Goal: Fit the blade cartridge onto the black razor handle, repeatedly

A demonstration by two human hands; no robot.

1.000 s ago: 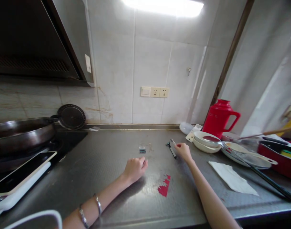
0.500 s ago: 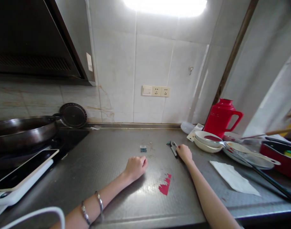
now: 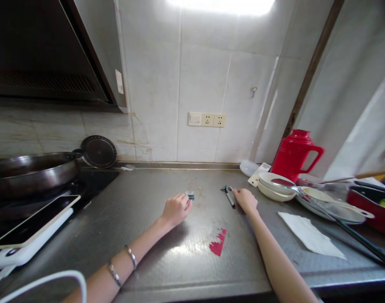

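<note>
My left hand is closed, its fingertips at the near left edge of a small clear and dark green piece on the steel counter. Whether the fingers grip that piece is hard to see. My right hand is closed on the end of a small silver tool lying on the counter. Just left of it lies a razor with a dark head and a grey and black handle. Nearer to me is a torn red scrap.
To the left are a pan on the hob and a phone on a white device. At the right stand a red thermos, stacked bowls, a plate with utensils, a red pot and a white paper.
My left hand has moved slightly up the counter to the small green piece. My right hand stays by the silver tool, its wrist shifted slightly. The view has shifted a little.
</note>
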